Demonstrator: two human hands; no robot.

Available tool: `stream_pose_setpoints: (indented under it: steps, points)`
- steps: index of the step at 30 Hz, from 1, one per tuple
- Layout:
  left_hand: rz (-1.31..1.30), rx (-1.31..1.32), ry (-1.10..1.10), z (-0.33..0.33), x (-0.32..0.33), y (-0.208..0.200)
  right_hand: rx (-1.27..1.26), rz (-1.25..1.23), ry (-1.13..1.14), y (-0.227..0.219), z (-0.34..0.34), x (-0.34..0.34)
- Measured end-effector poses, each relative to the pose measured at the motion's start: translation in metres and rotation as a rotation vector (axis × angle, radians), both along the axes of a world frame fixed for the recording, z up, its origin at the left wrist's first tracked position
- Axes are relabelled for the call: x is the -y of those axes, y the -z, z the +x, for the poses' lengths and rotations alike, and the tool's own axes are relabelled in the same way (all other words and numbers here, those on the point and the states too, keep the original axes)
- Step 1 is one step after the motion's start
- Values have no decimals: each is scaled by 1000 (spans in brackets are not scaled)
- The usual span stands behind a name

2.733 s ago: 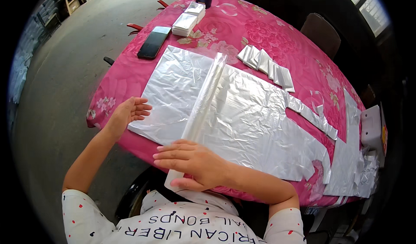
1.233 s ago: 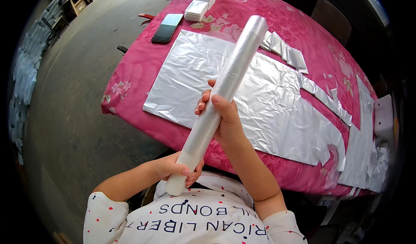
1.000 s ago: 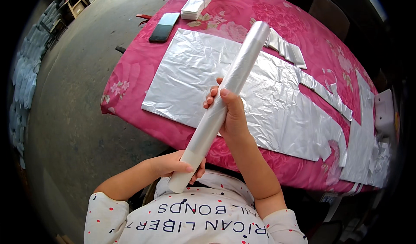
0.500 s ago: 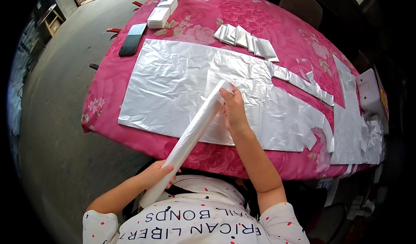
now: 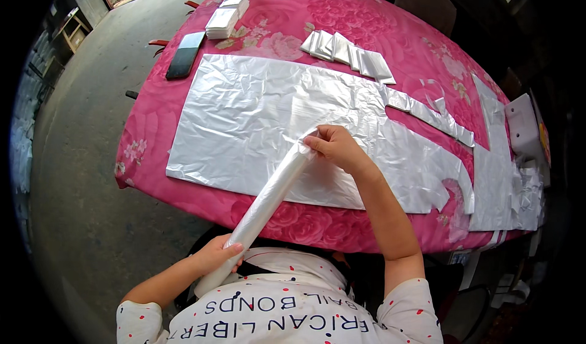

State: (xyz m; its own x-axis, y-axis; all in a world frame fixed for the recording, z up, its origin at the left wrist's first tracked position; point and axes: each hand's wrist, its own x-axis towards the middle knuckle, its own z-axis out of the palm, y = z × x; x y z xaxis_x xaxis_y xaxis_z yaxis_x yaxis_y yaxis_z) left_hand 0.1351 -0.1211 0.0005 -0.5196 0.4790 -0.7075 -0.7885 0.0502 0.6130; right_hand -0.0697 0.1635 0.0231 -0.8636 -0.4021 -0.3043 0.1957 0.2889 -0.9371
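Both clenched on rolled plastic tube (image 5: pixel 262 206): left grip (image 5: pixel 217 255) at its lower end, right grip (image 5: pixel 332 148) at its top, above silver sheet (image 5: pixel 256 118).

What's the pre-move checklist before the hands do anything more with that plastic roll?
1. Left hand grips the lower end of the rolled plastic sheet: ok.
2. Right hand pinches the upper end of the roll: ok.
3. Roll wound tight along its length: cannot tell; the film is translucent and creased.
4. Flat plastic sheet lies spread on the pink floral tablecloth: ok, with light wrinkles.
5. Folded plastic pieces sit apart from the roll: ok.
6. Black phone lies off the flat sheet: ok.
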Motion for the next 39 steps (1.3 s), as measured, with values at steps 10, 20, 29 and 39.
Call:
stream_pose_setpoints:
  steps: [10,20,29,39]
  points:
    - [-176,-6,175,-14,5,-28,-386,180,488,19,-45,-121]
    - [-206,-302,603,-67,26,-77,-562,319,575,23,-70,-195]
    - [-705,-1720,672,-164,-80,-57,-387,68,260,18,-82,-93]
    - [-473,-1791,866,-136,-82,-10,-369,221,222,19,-96,-92]
